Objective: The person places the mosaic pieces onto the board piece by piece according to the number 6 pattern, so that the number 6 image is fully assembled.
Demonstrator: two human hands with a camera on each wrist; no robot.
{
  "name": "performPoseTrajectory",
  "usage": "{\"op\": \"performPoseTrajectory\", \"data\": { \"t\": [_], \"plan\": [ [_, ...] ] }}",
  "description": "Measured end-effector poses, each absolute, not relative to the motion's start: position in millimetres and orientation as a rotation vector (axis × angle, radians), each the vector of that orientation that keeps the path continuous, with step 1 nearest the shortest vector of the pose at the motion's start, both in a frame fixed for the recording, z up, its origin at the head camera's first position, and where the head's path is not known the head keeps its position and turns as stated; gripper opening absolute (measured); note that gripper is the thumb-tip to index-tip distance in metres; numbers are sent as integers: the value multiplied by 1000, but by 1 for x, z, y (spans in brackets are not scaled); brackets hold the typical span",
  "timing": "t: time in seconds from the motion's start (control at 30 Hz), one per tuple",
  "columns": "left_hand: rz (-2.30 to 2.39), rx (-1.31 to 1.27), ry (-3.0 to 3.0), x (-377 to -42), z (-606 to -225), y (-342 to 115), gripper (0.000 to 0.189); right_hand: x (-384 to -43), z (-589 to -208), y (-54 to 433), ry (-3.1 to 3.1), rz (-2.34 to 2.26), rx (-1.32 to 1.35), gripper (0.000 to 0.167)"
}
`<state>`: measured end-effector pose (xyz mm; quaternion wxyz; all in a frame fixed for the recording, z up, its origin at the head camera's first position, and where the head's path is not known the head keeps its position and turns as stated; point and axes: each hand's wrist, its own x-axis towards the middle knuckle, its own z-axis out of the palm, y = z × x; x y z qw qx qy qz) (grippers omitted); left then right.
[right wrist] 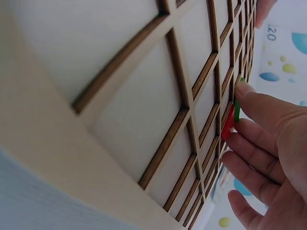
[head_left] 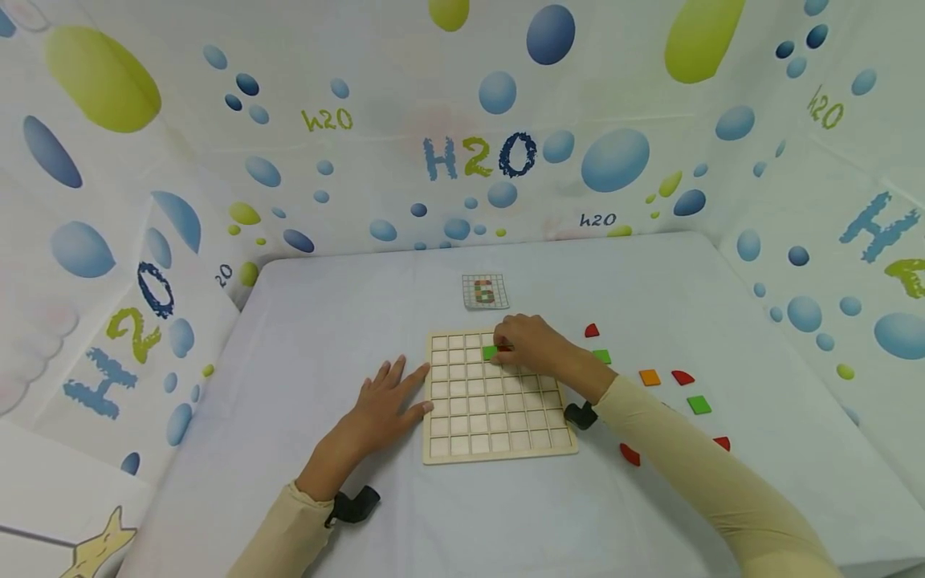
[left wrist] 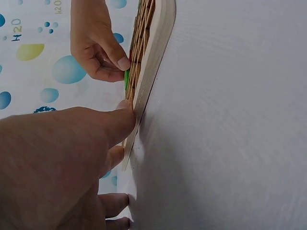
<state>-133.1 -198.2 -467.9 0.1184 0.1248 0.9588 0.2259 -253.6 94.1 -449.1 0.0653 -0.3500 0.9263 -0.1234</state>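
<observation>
A light wooden grid board (head_left: 499, 458) lies in the middle of the white-covered table. My left hand (head_left: 383, 405) is spread flat at its left side, thumb and index fingertips touching the frame. Over the board's upper part, my right hand (head_left: 535, 345) pinches a green square tile (right wrist: 238, 110) between thumb and index finger. Close beside that tile is a red piece (right wrist: 228, 125), near the other fingertips and partly covered by the hand in the head view. Beyond the board lies a small pattern card (head_left: 485, 291) with a coloured figure on a grid.
Loose pieces lie to the board's right, around and beyond the right forearm: red quarter-rounds (head_left: 682, 377), green squares (head_left: 698, 405) and an orange square (head_left: 649, 377). Another red piece (head_left: 629, 454) is near the right sleeve. A patterned curtain (head_left: 405, 96) surrounds the table's far side.
</observation>
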Motion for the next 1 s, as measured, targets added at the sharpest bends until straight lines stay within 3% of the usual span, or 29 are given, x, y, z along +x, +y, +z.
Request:
{"op": "performPoseTrajectory", "data": {
  "t": [0.63,1.0],
  "plan": [
    [655,367,2803,-133,-466,-197,69,-253,-452,95,2851,-248,-1116,34],
    [635,370,2803,-133,-466,-197,69,-256,-442,120,2848,-466,-984,35]
  ]
}}
